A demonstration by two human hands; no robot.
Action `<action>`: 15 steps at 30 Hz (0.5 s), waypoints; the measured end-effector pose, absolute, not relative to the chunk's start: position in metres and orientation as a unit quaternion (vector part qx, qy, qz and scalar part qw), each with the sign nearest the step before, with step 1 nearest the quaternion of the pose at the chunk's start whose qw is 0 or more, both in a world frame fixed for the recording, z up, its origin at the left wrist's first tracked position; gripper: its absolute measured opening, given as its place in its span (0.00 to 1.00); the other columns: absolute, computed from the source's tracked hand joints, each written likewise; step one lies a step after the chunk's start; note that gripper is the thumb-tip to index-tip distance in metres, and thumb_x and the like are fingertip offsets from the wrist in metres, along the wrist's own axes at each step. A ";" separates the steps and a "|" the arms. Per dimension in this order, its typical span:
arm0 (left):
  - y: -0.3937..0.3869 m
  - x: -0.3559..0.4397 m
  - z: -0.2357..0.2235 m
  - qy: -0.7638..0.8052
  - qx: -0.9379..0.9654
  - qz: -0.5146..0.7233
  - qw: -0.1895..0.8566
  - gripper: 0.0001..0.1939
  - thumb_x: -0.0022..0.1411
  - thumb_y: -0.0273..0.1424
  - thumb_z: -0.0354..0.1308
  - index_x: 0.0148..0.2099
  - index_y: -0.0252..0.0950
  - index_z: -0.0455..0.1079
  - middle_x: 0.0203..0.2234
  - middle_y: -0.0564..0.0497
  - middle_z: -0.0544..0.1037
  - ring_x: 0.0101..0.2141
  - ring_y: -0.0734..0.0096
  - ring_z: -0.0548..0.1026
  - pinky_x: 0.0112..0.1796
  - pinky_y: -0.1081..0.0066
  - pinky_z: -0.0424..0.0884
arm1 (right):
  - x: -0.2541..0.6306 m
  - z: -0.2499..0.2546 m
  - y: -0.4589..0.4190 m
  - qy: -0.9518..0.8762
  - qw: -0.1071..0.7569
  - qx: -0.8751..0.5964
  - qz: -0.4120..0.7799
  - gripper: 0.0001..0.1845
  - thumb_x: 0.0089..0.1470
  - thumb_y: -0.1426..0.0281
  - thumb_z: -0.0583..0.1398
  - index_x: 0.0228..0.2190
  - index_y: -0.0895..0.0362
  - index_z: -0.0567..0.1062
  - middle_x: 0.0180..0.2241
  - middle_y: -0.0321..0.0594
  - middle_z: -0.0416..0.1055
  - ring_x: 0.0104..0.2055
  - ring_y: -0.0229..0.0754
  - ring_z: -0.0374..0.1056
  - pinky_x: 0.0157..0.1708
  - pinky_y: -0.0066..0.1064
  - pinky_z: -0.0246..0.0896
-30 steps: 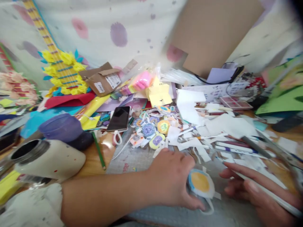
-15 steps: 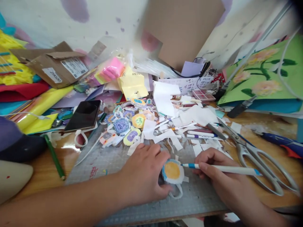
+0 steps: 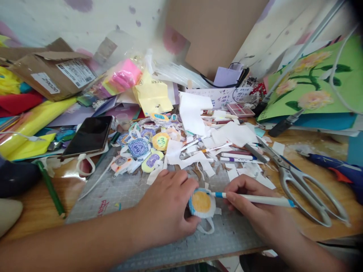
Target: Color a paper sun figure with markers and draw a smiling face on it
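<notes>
My left hand [image 3: 172,202] grips the left edge of a small round paper piece [image 3: 202,203] between thumb and fingers. The piece has an orange-yellow centre, blue colouring along its top and left rim, a white right side, and a white paper loop hanging below. In my right hand [image 3: 252,204] is a white marker pen [image 3: 263,200] with blue bands, held in a writing grip. Its tip touches, or nearly touches, the upper rim of the piece. Beneath both hands lies a grey cutting mat [image 3: 159,247].
Several coloured paper pieces [image 3: 138,148] and white scraps [image 3: 235,134] are heaped behind my hands. Large scissors [image 3: 300,181] lie to the right, beside a blue glue gun [image 3: 334,164]. A phone [image 3: 89,136], a green pencil [image 3: 51,189] and a cardboard box [image 3: 53,71] are at left.
The view has shifted slightly, so everything appears further left. The marker tip has moved from the right side of the paper piece inward along its upper rim, and more blue shows there.
</notes>
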State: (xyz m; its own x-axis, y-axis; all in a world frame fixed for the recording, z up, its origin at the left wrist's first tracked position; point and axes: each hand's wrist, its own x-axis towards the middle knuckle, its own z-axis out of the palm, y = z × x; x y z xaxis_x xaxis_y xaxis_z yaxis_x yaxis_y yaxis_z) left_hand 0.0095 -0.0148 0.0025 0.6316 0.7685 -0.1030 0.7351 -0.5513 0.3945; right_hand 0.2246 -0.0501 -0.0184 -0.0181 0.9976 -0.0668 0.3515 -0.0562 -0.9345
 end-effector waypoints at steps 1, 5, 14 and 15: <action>-0.015 0.010 0.002 0.428 0.880 0.045 0.202 0.20 0.48 0.37 0.62 0.44 0.39 0.68 0.37 0.48 0.70 0.41 0.54 0.68 0.44 0.52 0.60 | 0.225 -0.018 -0.050 -0.577 0.378 -0.587 0.424 0.10 0.51 0.64 0.60 0.22 0.54 0.71 0.18 0.33 0.68 0.22 0.39 0.62 0.22 0.29 0.55; -0.016 0.009 -0.001 0.425 0.881 0.050 0.200 0.20 0.47 0.37 0.62 0.44 0.39 0.67 0.37 0.48 0.69 0.40 0.55 0.68 0.44 0.53 0.60 | 0.227 -0.019 -0.048 -0.582 0.373 -0.571 0.443 0.10 0.53 0.64 0.60 0.23 0.54 0.70 0.19 0.34 0.68 0.22 0.39 0.63 0.22 0.28 0.56; -0.015 0.008 0.001 0.422 0.881 0.040 0.208 0.20 0.48 0.37 0.61 0.45 0.38 0.67 0.38 0.47 0.69 0.41 0.55 0.68 0.45 0.53 0.60 | 0.228 -0.022 -0.048 -0.562 0.383 -0.581 0.447 0.10 0.52 0.64 0.60 0.22 0.54 0.70 0.18 0.33 0.67 0.21 0.38 0.61 0.21 0.27 0.53; -0.015 0.008 0.001 0.422 0.882 0.043 0.206 0.20 0.48 0.37 0.61 0.45 0.38 0.67 0.38 0.47 0.69 0.41 0.55 0.68 0.45 0.53 0.60 | 0.228 -0.022 -0.048 -0.563 0.378 -0.582 0.448 0.10 0.52 0.64 0.60 0.23 0.54 0.70 0.19 0.33 0.68 0.22 0.39 0.62 0.21 0.28 0.54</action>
